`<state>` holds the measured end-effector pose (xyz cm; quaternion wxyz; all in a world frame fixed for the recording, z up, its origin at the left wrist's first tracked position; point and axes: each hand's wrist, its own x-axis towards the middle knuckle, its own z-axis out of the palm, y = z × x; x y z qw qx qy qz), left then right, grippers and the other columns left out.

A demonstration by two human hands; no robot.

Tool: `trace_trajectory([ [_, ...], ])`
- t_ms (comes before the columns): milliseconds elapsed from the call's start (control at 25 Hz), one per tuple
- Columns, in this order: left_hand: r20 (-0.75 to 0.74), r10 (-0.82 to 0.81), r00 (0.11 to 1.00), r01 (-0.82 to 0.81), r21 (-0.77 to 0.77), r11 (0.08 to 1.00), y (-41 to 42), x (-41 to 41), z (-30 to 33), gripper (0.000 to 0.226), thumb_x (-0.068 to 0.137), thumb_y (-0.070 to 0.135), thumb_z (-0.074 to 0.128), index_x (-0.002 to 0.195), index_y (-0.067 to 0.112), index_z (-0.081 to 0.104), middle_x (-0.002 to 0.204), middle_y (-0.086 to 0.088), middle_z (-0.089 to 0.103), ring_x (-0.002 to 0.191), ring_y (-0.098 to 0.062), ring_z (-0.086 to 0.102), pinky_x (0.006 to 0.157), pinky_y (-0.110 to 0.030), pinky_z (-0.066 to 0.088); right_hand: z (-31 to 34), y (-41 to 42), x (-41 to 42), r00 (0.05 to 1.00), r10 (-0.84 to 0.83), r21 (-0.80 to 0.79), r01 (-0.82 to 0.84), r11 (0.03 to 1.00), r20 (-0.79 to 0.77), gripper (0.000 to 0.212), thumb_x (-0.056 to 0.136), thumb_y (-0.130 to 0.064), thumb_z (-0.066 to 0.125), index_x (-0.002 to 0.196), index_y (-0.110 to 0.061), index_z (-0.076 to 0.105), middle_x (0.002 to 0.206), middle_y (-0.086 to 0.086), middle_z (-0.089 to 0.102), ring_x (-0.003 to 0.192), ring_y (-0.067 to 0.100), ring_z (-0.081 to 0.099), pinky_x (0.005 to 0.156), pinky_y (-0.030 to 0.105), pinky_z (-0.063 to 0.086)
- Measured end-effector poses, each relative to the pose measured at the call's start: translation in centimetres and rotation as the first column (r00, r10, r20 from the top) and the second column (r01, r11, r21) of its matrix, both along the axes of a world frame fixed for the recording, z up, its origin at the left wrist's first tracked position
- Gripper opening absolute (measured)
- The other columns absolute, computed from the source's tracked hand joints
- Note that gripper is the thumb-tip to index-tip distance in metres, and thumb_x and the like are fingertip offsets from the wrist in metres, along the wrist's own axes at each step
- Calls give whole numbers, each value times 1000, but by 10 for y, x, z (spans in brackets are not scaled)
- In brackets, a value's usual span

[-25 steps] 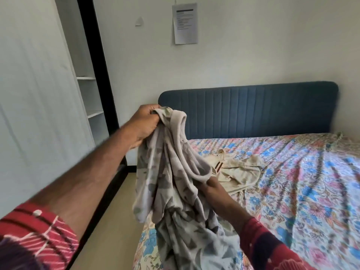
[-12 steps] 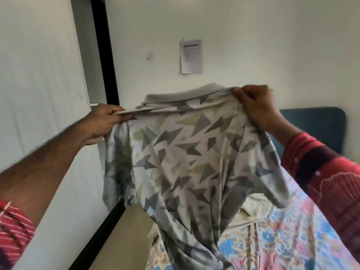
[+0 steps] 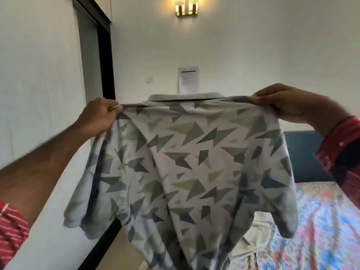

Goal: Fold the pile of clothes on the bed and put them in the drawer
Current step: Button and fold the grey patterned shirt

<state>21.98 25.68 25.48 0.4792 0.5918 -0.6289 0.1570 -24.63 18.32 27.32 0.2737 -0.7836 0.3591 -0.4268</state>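
the bed [image 3: 321,221] lies low at your right. you hold the triangle-print shirt [image 3: 187,162] spread in the air before it, your left hand [image 3: 99,117] and right hand [image 3: 288,103] pinching its shoulders.

- The pale knit polo shirt with grey and green triangles [image 3: 194,162] is soft, matt cloth; its grey collar looks ribbed.
- The floral bedsheet in pink and blue [image 3: 321,221] is thin printed cotton-like cloth, slightly creased.
- The dark blue headboard [image 3: 305,152] is padded matt fabric.
- The white sheet of printed paper [image 3: 188,79] lies flat on a smooth, matt painted wall.
- The cream garment on the bed [image 3: 257,232] is dull, crumpled cloth.
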Motion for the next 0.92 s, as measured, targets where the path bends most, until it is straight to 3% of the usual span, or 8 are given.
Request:
trace_trajectory([
  [80,-27,67,997,-63,112,992,-1,-6,8,19,99,20,59,87,16,72,93,-10,69,91,-32,61,81,-35,47,6,-1,7,948,-232,-145,204,968,-217,23,101,-21,63,100,-2,76,90,12,70,89,31,63,72,33,53],
  [160,-69,156,985,-135,250,959,-4,-15,11,15,96,21,65,104,14,76,104,-11,69,98,-35,63,85,-35,50,3,-15,17,746,-623,-423,499,756,-234,21,99,-28,65,104,-14,79,104,16,73,107,38,64,86,38,52],
  [320,-655,-39,755,178,148,973,-7,-39,5,12,102,15,57,97,7,64,75,-9,61,50,-19,58,40,-21,40,-21,-14,45,698,-571,-299,708,639,433,24,89,-31,54,85,-25,78,91,14,76,93,41,68,85,51,58],
  [400,-741,-256,621,300,-77,951,-7,-48,-1,16,105,11,51,106,9,67,89,-9,71,62,-14,69,48,-23,55,-41,-3,56,688,-529,-404,723,561,497,25,93,-26,52,97,-21,76,97,15,77,91,37,70,84,48,57],
  [480,-583,-310,751,251,-183,951,-6,-51,-10,27,102,14,57,125,20,69,113,-2,74,86,-12,70,80,-29,61,-64,10,63,701,-551,-558,705,439,452,35,100,-18,49,130,-14,66,124,16,71,112,34,66,100,42,52],
  [600,-325,-310,893,303,-73,950,3,-61,-31,79,96,15,62,161,30,20,155,4,46,134,-13,51,114,-34,41,-90,26,67,715,-600,-677,642,360,360,60,102,-15,45,159,-7,31,156,18,45,144,31,42,124,40,25],
  [760,-28,-191,981,188,-66,980,22,-81,-53,111,95,21,69,155,45,-21,163,-9,32,137,-26,47,106,-34,44,-89,57,60,697,-635,-689,640,340,334,76,97,-13,46,164,-13,10,168,12,24,155,27,25,129,43,11],
  [920,212,103,972,-25,-341,940,51,-89,-56,106,92,34,69,163,20,-9,159,-20,37,139,-39,43,114,-50,40,-81,92,39,664,-657,-715,647,266,356,78,96,-11,49,164,-13,12,167,11,28,154,26,26,129,34,3],
])
